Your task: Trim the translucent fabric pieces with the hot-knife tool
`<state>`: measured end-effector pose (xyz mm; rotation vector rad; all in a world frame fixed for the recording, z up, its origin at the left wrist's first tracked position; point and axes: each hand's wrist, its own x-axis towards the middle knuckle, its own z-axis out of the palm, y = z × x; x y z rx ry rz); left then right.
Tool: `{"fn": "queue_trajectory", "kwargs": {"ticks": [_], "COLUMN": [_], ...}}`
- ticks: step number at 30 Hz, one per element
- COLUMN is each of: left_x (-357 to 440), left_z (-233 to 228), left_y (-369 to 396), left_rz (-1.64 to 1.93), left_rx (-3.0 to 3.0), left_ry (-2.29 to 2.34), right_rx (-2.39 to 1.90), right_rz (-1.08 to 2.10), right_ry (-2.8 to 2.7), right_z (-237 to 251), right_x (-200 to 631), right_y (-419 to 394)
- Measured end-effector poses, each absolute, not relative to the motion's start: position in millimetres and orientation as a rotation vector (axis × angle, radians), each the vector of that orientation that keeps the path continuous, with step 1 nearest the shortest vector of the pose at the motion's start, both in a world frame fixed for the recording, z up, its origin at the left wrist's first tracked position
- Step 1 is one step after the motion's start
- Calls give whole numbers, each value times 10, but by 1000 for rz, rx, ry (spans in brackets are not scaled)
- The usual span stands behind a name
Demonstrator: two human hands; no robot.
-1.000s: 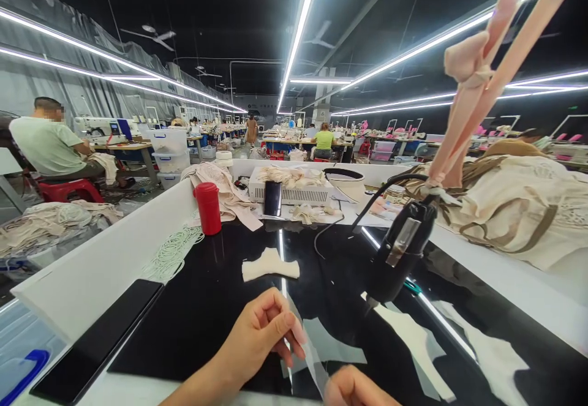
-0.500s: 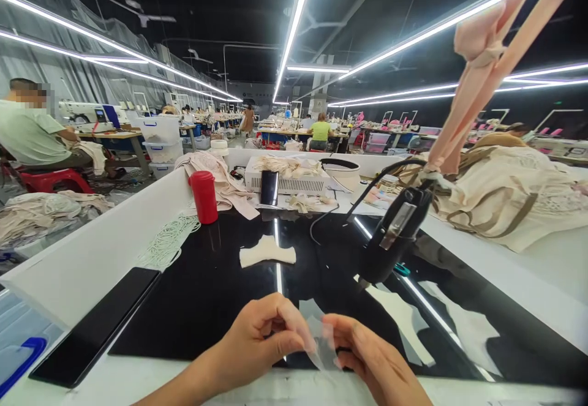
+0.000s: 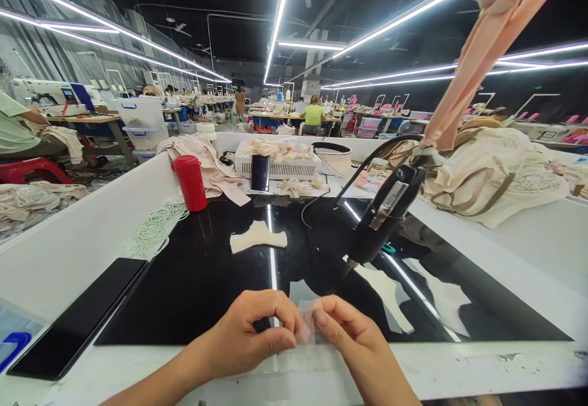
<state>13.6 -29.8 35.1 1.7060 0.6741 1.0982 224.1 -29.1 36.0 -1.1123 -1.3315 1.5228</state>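
Both hands meet at the front edge of a glossy black panel (image 3: 193,289). Between them is a thin translucent sheet piece (image 3: 309,311), its outline partly hidden by the fingers. My left hand (image 3: 261,326) pinches its left side, thumb and fingers closed. My right hand (image 3: 346,332) pinches its right side. Farther back on the panel lies a stack of cream shaped fabric pieces (image 3: 258,237). To the right, a cream curved piece (image 3: 383,293) and a whitish piece (image 3: 438,296) lie flat.
A black handheld tool (image 3: 388,213) hangs tip-down from pink fabric strips (image 3: 478,63), right of my hands. A red cup (image 3: 190,182), green cord (image 3: 154,231), black slab (image 3: 78,317) and phone (image 3: 260,173) lie around the panel. Garments (image 3: 496,173) are heaped at right.
My right hand has moved in closer to my left, and its fingertips now pinch the translucent piece near the left fingers. The camera view has shifted slightly.
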Motion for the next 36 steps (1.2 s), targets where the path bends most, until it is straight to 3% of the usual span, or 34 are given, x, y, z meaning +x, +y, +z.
{"fn": "queue_trajectory", "kwargs": {"ticks": [16,30,36], "left_x": [349,438,418], "left_z": [264,258,255], "left_y": [-249,-47,-90], "left_rz": [857,921,824], "left_rx": [1129,1198,1633], "left_ry": [940,1181,1493], "right_rx": [-1142,-1301,-1189], "right_rz": [1323,915,655], "right_ry": [-1520,-1734,-1983], "right_z": [272,187,-8], "right_x": [2290,2456,2472], "right_y": [-183,29,96]}}
